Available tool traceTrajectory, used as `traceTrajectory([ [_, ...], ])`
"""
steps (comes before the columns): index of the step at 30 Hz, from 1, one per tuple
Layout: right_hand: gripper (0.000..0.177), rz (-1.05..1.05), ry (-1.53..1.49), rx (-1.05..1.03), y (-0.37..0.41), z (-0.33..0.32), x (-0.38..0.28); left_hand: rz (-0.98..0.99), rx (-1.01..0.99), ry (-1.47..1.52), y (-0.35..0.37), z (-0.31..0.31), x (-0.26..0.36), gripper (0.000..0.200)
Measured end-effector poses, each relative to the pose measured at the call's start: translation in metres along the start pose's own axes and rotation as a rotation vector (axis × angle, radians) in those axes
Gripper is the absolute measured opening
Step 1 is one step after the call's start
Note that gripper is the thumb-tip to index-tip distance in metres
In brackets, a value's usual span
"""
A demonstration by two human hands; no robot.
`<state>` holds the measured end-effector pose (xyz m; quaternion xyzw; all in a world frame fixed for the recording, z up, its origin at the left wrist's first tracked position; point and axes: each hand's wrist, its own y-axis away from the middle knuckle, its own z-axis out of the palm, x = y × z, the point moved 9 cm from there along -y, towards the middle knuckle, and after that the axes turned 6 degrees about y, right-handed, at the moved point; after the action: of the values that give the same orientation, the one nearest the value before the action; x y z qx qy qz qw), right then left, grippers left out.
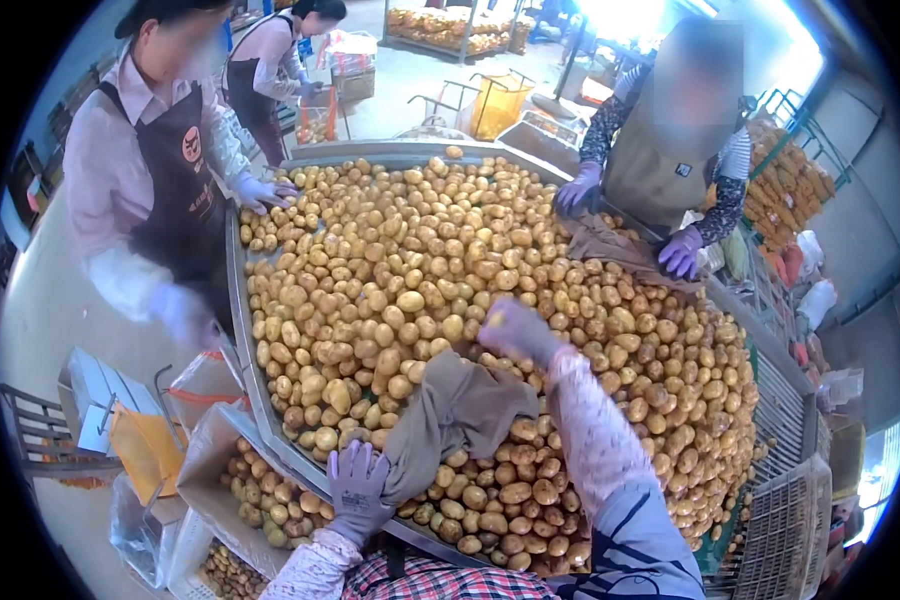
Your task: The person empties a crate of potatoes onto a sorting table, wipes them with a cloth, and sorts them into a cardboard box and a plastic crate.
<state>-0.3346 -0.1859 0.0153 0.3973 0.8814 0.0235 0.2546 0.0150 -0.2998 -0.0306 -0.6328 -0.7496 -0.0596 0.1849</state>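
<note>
A large heap of small yellow-brown potatoes (610, 345) fills the metal-edged sorting table in front of me. Over the middle of it is my right hand (520, 332) in a purple-grey glove, slightly blurred, its fingers curled around what looks like a potato; a bit of yellow shows at the fingertips. My left hand (360, 490), gloved too, rests at the near edge of the table with fingers spread. It lies beside a crumpled grey-brown cloth (460, 405) draped over the potatoes and holds nothing that I can see.
The table's metal rim (255, 385) runs along the left. Below it stands a lined box (205, 480) with potatoes, near a yellow bag (145, 450). Gloved co-workers stand at the left and far right; another cloth (620, 250) lies by the right one. A plastic crate (785, 525) is at lower right.
</note>
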Motion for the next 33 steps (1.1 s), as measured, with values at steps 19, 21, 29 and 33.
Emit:
traceTrajectory([
  [19, 0.039, 0.058, 0.416, 0.088, -0.106, 0.019, 0.026, -0.139, 0.020, 0.102, -0.024, 0.006, -0.018, 0.076],
  [21, 0.039, 0.054, 0.331, 0.046, -0.113, 0.019, 0.028, -0.133, 0.020, 0.107, -0.024, 0.006, -0.019, 0.077],
  [29, 0.045, 0.279, 0.290, 0.058, -0.148, 0.034, 0.007, -0.137, 0.033, 0.112, -0.023, 0.010, -0.022, 0.075],
  [33, 0.041, 0.177, 0.379, 0.055, -0.114, 0.047, -0.016, -0.136, 0.046, 0.112, -0.026, 0.008, -0.020, 0.075],
])
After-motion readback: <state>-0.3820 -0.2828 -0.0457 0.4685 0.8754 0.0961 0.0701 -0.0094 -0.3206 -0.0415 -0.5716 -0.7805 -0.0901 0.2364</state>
